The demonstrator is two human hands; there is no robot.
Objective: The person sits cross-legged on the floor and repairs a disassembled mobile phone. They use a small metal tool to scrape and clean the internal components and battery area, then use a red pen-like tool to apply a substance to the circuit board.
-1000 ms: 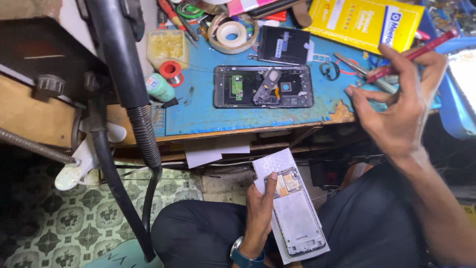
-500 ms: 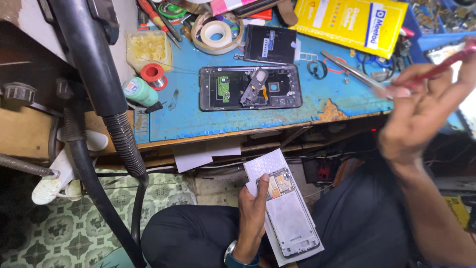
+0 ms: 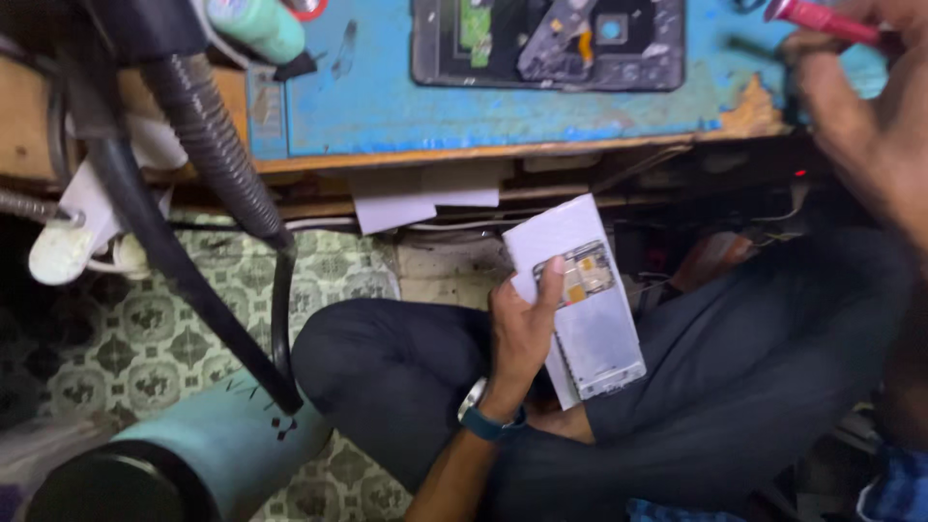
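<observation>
My left hand holds a white phone frame together with a white sheet of paper over my lap, thumb pressed on the frame's upper left. My right hand is raised at the upper right, gripping a red-handled screwdriver near the edge of the blue workbench. An opened dark phone body with its circuit parts showing lies on the bench, left of my right hand.
A black corrugated hose hangs down the left side beside a pale teal cylinder. A green tube lies at the bench's top left. White paper slips stick out under the bench edge. Patterned green floor tiles lie below.
The view has dropped and closed in on my lap, so most of the bench top is out of frame. My right hand with the red screwdriver has come nearer. My left hand keeps its hold.
</observation>
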